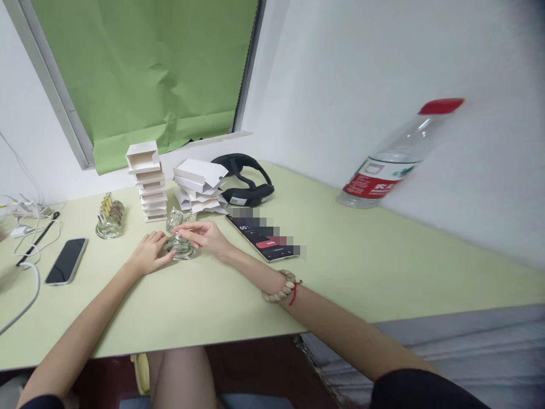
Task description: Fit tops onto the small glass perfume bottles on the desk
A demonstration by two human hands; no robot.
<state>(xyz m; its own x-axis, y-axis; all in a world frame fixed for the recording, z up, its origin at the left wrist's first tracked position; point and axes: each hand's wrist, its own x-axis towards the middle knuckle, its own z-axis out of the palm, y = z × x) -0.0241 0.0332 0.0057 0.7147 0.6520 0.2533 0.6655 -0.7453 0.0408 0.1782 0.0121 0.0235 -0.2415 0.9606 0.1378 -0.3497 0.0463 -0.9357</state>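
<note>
A small clear glass bottle [182,250] stands on the pale green-yellow table, between my two hands. My left hand [149,254] rests on the tabletop, its fingers and thumb closed around the bottle's left side. Just above the bottle's top, my right hand [208,238] pinches with thumb and forefinger; what lies between the fingertips is too small to make out. More clear glass pieces [175,217] stand right behind, partly covered by my right fingers. Farther left is a row of similar glass bottles [111,218] with gold-coloured necks.
Behind the hands rise a stack of open white boxes [149,182] and a pile of white cartons [198,184]. Nearby are a black headset [249,196], a lit phone [259,238], a dark phone [67,262], white cables [32,267] and a red-capped plastic bottle [378,176].
</note>
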